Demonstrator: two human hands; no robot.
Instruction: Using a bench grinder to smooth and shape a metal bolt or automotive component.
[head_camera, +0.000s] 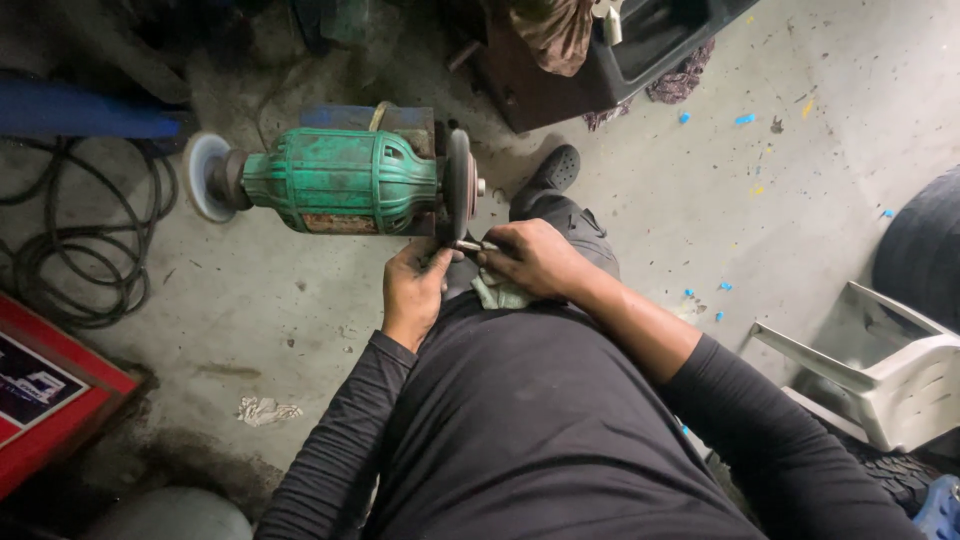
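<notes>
A green bench grinder (340, 180) stands in front of me, with a dark grinding wheel (458, 185) on its right end and a pale wheel (205, 175) on its left end. My left hand (413, 290) and my right hand (535, 258) together pinch a small metal piece (468, 245) and hold it against the lower edge of the dark wheel. A pale rag (500, 293) lies under my right hand, on my lap. Both arms wear black sleeves.
Black cables (75, 255) coil on the concrete floor at the left. A red box (45, 390) sits at the lower left. A white plastic chair (880, 375) and a tyre (925, 245) are at the right. My black shoe (555, 167) rests past the grinder.
</notes>
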